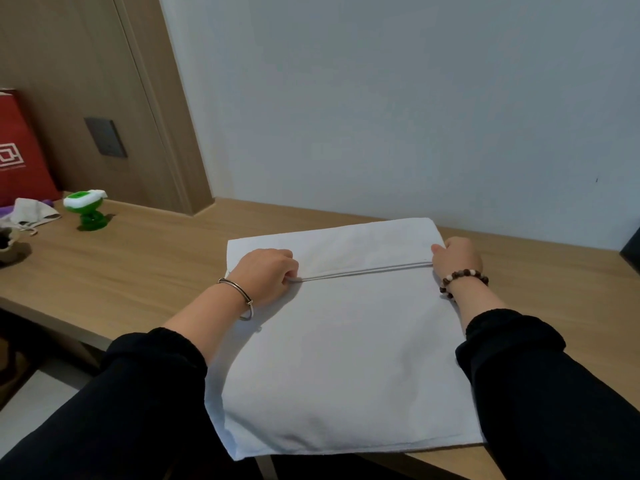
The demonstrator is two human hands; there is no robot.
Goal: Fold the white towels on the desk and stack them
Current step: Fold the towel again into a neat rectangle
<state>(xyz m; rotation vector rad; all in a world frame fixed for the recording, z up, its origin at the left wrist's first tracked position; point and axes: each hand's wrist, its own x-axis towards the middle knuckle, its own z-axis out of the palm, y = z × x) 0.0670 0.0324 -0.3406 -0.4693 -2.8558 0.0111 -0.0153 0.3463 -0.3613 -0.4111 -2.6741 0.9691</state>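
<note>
While the white towel point(346, 358) lies flat on the table point(138, 258) toward its right side, its near left corner hanging past the near edge, both grips hold one doubled hem that runs across the cloth. The left grip point(266, 275) is curled round the hem's left end, pinching it. The right grip point(455, 259) is closed on the hem's right end, nearer the table's far edge. Beyond the hem a strip of towel lies uncovered. Toward the far left corner stand a green toy point(86, 209) and a red bag point(20, 150).
</note>
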